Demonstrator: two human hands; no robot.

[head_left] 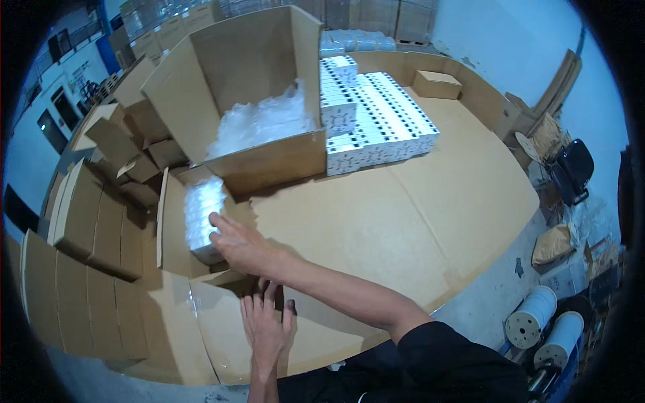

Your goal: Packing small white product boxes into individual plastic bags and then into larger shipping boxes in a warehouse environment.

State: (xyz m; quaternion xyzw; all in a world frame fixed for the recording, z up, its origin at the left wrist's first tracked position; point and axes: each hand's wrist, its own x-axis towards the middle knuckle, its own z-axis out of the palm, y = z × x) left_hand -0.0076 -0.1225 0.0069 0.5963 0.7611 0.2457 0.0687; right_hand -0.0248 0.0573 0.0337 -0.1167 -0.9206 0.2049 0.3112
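A pack wrapped in bubble wrap (203, 211) stands partly inside a small open cardboard box (173, 232), on the left part of the cardboard-covered table. My right hand (236, 245) reaches across from the right and is closed on the pack's right side, fingertips pressed into the wrap. Nearer to me, my left hand (267, 326) lies at the box's near side with its fingers stretched out and apart, palm down by the flap. My right forearm passes just above it and hides part of the box's near corner.
Behind the small box stands a large open carton (269, 161) holding bubble wrap (265, 121). White printed boxes (383, 121) are stacked to its right. Folded brown cartons (87, 221) line the left. A small brown box (437, 84) sits far right; cable spools (531, 316) stand on the floor.
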